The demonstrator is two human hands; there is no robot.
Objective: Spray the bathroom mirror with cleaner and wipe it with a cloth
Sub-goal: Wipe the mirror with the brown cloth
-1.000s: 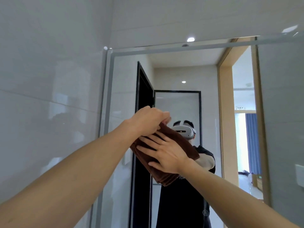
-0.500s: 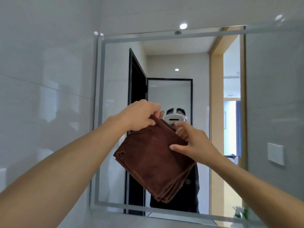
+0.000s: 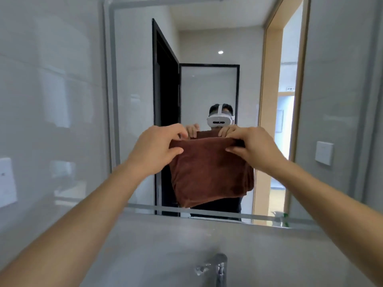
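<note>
The cloth (image 3: 209, 172) is hanging in front of the mirror (image 3: 134, 100), the left hand (image 3: 154, 151) pinching its top left corner and the right hand (image 3: 256, 149) its top right. The tap (image 3: 219, 268) is standing below the mirror. A wall plate (image 3: 324, 153) is sitting right of the mirror, another plate (image 3: 7, 182) left of it.

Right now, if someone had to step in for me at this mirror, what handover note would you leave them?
Left hand: pinches the top left corner of the brown cloth.
Right hand: pinches the top right corner.
The cloth hangs folded between both hands, held up in front of the mirror, above the faucet. Whether it touches the glass cannot be told.
A spray bottle shows only as a reflection at the mirror's lower right.
Done: cloth taken up and held square. Whether the mirror has been sprayed cannot be told; no droplets or streaks show.
Left: wipe the mirror with the cloth.
</note>
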